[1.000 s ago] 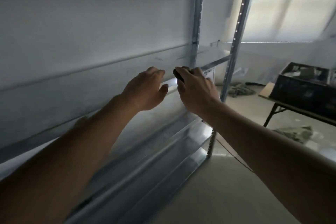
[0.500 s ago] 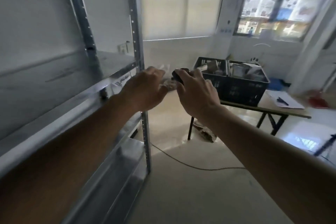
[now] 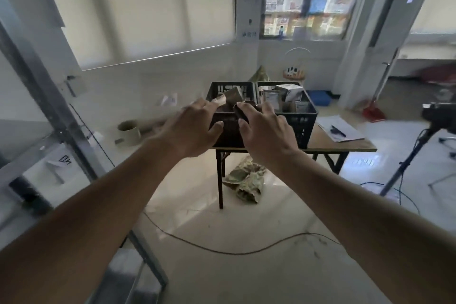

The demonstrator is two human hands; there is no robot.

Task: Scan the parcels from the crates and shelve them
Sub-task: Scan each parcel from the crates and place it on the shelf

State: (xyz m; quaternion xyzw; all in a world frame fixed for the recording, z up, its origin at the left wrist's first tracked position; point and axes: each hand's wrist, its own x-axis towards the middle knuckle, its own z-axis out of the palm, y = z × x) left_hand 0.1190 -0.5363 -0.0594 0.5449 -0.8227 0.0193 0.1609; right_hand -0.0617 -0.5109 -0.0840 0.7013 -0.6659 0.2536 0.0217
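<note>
Two crates: black, side by side on the counter (image 3: 343, 145); left crate (image 3: 223, 139), right crate (image 3: 304, 121).
Parcels: several parcels (image 3: 290, 96) stand inside the right crate; more lie in the left crate, blurred.
Left hand (image 3: 195, 129): raised before the left crate, fingers relaxed and spread, holding nothing.
Right hand (image 3: 265, 131): raised before the crates, thumb and fingers wrapped round a dark scanner (image 3: 240, 113).
Shelf post (image 3: 53, 111): left of the crates, well apart.
Cable (image 3: 222, 250): on the floor, nearer than the crates.

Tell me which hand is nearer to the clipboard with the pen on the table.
Right. The right hand, gripping a dark scanner, is raised just left of the clipboard; the left hand is farther left, beyond the right hand.
</note>
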